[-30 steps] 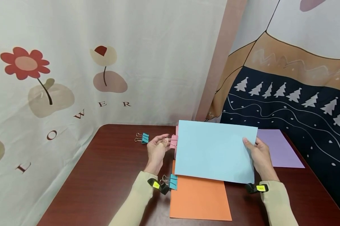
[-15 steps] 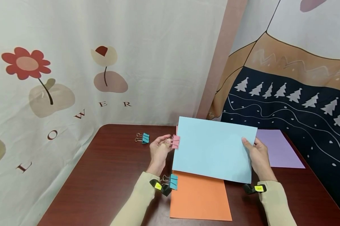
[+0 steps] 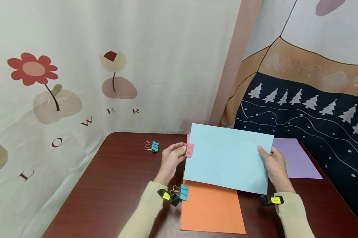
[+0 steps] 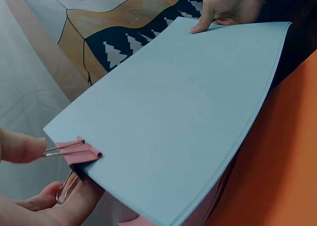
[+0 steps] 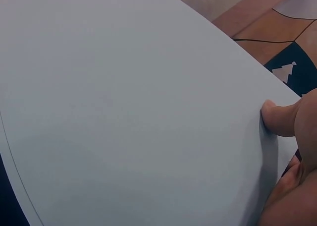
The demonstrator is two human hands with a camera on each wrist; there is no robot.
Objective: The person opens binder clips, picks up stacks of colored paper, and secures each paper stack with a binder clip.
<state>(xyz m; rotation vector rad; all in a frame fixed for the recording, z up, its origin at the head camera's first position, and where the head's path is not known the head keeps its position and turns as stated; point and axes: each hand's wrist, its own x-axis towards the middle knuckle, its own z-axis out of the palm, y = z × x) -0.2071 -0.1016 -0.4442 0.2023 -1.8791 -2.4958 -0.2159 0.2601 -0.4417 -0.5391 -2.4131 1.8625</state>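
Note:
Light blue sheets (image 3: 229, 158) are held raised and slightly tilted above the table. At their left edge sits a pink binder clip (image 3: 189, 150), its jaws over the paper. My left hand (image 3: 170, 162) pinches the clip's wire handles; in the left wrist view the thumb lies near the upper handle of the pink clip (image 4: 79, 151), with fingers by the lower one. My right hand (image 3: 277, 167) grips the right edge of the sheets, thumb on top, and the right wrist view shows that thumb pressing the blue paper (image 5: 148, 112).
Orange paper (image 3: 213, 211) with a teal clip (image 3: 183, 192) at its left edge lies under the blue sheets. Another teal clip (image 3: 154, 146) stands left of my left hand. Purple paper (image 3: 300, 158) lies at the right on the brown table (image 3: 107, 185). Something pink shows behind the blue sheets.
The pink clip, held in my left hand, has moved right, from beside the blue sheets onto their left edge. The left side of the sheets has risen slightly.

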